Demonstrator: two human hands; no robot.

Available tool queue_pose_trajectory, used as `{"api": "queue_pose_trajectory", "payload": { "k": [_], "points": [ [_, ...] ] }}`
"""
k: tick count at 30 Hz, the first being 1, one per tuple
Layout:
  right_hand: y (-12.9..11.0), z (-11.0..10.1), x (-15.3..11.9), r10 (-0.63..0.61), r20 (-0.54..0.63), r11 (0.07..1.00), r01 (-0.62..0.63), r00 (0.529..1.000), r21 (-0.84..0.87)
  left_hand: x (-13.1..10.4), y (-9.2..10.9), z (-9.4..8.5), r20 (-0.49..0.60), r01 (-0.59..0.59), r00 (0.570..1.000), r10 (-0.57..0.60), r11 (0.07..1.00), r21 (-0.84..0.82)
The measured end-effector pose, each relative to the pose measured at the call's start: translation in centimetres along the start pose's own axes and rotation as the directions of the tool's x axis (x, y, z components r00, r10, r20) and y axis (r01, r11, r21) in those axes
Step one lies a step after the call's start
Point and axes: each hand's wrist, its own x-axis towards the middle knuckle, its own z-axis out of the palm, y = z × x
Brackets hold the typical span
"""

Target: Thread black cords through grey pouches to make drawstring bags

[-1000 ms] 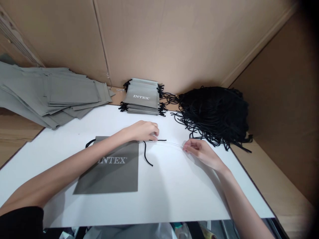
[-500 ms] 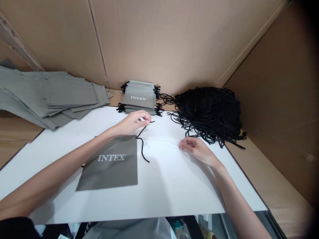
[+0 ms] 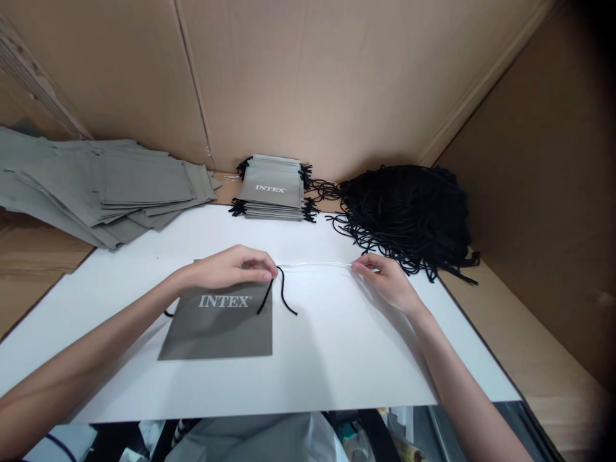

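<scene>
A grey pouch (image 3: 226, 333) with white INTEX lettering lies flat on the white board. My left hand (image 3: 240, 266) lies over its top edge, fingertips pinched on a black cord (image 3: 289, 301) at the top right corner. Both cord ends hang down from there. Another bit of black cord (image 3: 168, 314) shows at the pouch's left side. Off to the right, my right hand (image 3: 385, 279) is closed in a pinch on a thin, whitish, see-through line (image 3: 315, 264). That line runs nearly level between the two hands.
Behind the board sits a neat stack of corded grey pouches (image 3: 271, 186). Loose grey pouches (image 3: 144, 183) are piled at the back left, and a heap of black cords (image 3: 409, 212) at the back right. Cardboard walls (image 3: 360, 77) enclose the back and right.
My left hand has come down to the pouch's top right corner, and the cord end it held up now hangs down. My right hand has shifted slightly up, still pinching the thin line.
</scene>
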Motion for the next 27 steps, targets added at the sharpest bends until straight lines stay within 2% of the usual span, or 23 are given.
{"api": "queue_pose_trajectory", "payload": {
  "k": [2, 4, 10, 15, 18, 21, 24, 27],
  "points": [
    [0.1, 0.1, 0.1, 0.001, -0.005, 1.0, 0.0, 1.0, 0.013, 0.7, -0.7, -0.2, -0.172, -0.009, 0.985, 0.017, 0.999, 0.044],
    [0.0, 0.1, 0.2, 0.003, -0.013, 1.0, -0.003, 1.0, 0.028, 1.3, -1.7, -0.1, -0.279, -0.014, 0.959, 0.047, 0.993, 0.118],
    [-0.4, 0.0, 0.4, 0.019, 0.028, 0.995, -0.022, 0.999, 0.102, 2.6, -4.6, 1.4, -0.183, -0.101, 0.973, 0.138, 0.975, 0.2],
    [-1.4, -0.6, 0.6, 0.025, 0.186, 0.987, -0.053, 0.982, 0.149, 2.9, -5.7, 2.2, -0.243, -0.124, 0.955, 0.17, 0.973, 0.193],
    [-2.6, -1.1, 0.8, 0.019, 0.346, 0.997, -0.043, 0.938, 0.062, 3.0, -5.9, 2.4, -0.268, -0.135, 0.945, 0.186, 0.971, 0.199],
    [-4.4, -1.1, 1.3, 0.026, 0.465, 0.993, 0.03, 0.885, -0.113, 3.0, -6.0, 2.7, -0.286, -0.146, 0.937, 0.202, 0.967, 0.207],
    [-6.2, 0.1, 1.9, 0.037, 0.563, 0.975, 0.093, 0.826, -0.2, 2.9, -6.1, 2.9, -0.302, -0.155, 0.929, 0.216, 0.965, 0.212],
    [-7.4, 2.3, 2.5, 0.018, 0.633, 0.98, 0.112, 0.774, -0.165, 2.8, -6.1, 3.0, -0.316, -0.165, 0.921, 0.227, 0.963, 0.211]
  ]
}}
